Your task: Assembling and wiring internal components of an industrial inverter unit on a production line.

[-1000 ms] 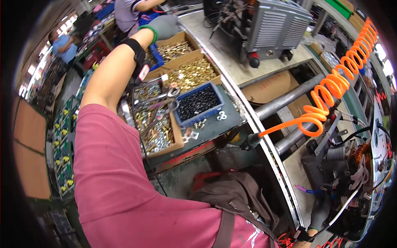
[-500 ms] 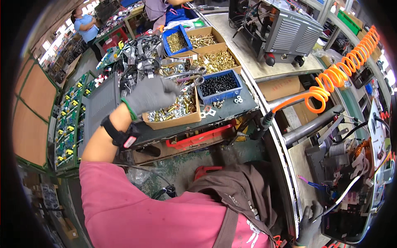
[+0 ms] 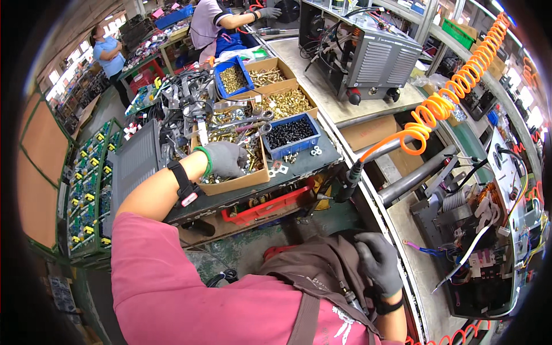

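Observation:
My left hand point(image 3: 225, 159), in a grey glove with a green cuff, reaches into a cardboard box point(image 3: 238, 184) of mixed metal screws and washers; its fingers curl down among the parts, and what they grip is hidden. A black wristband sits on that forearm. My right hand point(image 3: 379, 261), in a dark grey glove, rests on the brown apron pouch point(image 3: 322, 270) at my waist, fingers bent against the fabric.
A blue bin of black screws point(image 3: 290, 135) stands right of the box; boxes of brass parts point(image 3: 282, 100) lie behind. A grey machine housing point(image 3: 368, 52) and an orange coiled air hose point(image 3: 454, 92) are on the right. An open chassis with wiring point(image 3: 489, 241) sits far right. Two people work at the back.
My left arm has drawn back from the far boxes and come down into the near cardboard box. My right hand has come into view at the pouch.

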`<action>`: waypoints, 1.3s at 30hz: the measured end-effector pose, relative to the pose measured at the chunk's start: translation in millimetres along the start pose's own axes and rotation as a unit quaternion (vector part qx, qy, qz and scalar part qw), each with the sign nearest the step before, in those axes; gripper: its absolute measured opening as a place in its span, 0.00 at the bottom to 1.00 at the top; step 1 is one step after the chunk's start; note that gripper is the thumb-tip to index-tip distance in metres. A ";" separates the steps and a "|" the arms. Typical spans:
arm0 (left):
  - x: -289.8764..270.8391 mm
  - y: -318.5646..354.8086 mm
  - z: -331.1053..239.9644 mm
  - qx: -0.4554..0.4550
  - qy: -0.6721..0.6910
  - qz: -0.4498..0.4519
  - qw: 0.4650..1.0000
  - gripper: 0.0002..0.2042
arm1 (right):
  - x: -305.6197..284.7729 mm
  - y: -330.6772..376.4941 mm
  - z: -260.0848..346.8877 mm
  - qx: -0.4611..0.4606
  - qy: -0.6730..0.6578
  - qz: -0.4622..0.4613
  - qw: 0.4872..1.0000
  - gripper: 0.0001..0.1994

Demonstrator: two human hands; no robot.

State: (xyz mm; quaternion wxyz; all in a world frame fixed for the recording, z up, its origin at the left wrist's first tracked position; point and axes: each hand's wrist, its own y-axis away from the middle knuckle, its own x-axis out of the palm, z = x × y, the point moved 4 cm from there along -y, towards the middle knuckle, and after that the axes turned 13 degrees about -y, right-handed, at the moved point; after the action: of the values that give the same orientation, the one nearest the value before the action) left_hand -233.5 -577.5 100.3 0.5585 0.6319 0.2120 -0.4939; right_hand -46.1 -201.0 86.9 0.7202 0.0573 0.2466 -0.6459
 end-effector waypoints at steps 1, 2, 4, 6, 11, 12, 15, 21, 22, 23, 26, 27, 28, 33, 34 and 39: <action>0.8 -2.2 0.8 0.002 -0.018 0.000 1.000 0.22 | 6.6 -11.5 -0.5 -0.015 -0.016 0.023 1.000 0.08; 1.1 -4.3 1.4 0.001 -0.026 -0.008 1.000 0.22 | 14.4 -20.7 -0.9 -0.025 -0.031 0.027 0.999 0.07; 3.0 -7.0 2.7 -0.022 -0.042 -0.002 0.999 0.21 | 27.4 -38.2 -1.8 -0.031 -0.044 0.053 0.997 0.07; 2.7 -6.8 0.7 -0.015 -0.056 -0.017 0.998 0.20 | 42.7 -58.8 -2.0 -0.062 -0.020 0.064 0.996 0.09; 3.4 2.9 0.1 -0.013 -0.054 -0.024 0.998 0.19 | 97.0 -114.4 -2.7 -0.160 0.063 0.102 0.980 0.17; 1.1 3.5 0.1 -0.001 -0.042 -0.033 0.999 0.18 | 110.3 -126.0 -2.1 -0.179 0.086 0.115 0.973 0.19; 1.4 1.8 1.8 -0.011 -0.022 0.000 1.000 0.17 | 143.1 -153.7 -2.9 -0.200 0.149 0.159 0.955 0.24; 1.1 4.8 2.5 -0.018 -0.016 -0.030 0.999 0.15 | 162.3 -175.1 -11.8 -0.173 0.250 0.208 0.930 0.25; 1.7 6.3 3.3 -0.030 -0.017 -0.030 0.999 0.15 | 161.3 -174.5 -14.1 -0.169 0.248 0.205 0.932 0.25; 1.2 8.5 3.6 -0.034 -0.019 -0.046 0.998 0.15 | 160.2 -173.0 -15.6 -0.176 0.236 0.198 0.935 0.25; -0.8 16.1 8.0 -0.044 -0.002 -0.068 0.997 0.15 | 154.5 -169.6 -23.8 -0.176 0.213 0.183 0.943 0.23; -1.9 18.1 9.4 -0.040 0.012 -0.073 0.996 0.14 | 153.4 -169.4 -27.4 -0.163 0.202 0.187 0.947 0.21; -3.2 19.2 10.3 -0.036 0.026 -0.080 0.996 0.14 | 152.0 -168.6 -27.5 -0.183 0.191 0.174 0.949 0.18; -2.7 19.7 15.8 -0.051 0.006 -0.059 0.997 0.14 | 148.6 -168.4 -25.6 -0.224 0.160 0.127 0.953 0.12; -1.7 20.1 17.0 -0.059 0.000 -0.054 0.997 0.14 | 149.6 -168.6 -26.2 -0.211 0.172 0.138 0.952 0.11; -3.0 25.2 16.1 -0.054 -0.011 -0.089 0.994 0.16 | 151.4 -168.0 -23.6 -0.229 0.207 0.143 0.940 0.09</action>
State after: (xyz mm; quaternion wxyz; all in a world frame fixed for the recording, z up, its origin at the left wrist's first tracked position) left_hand -220.3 -598.6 117.2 0.5482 0.5737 0.2878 -0.5362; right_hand -207.2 -354.8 41.0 0.7320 0.0577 0.5205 -0.4357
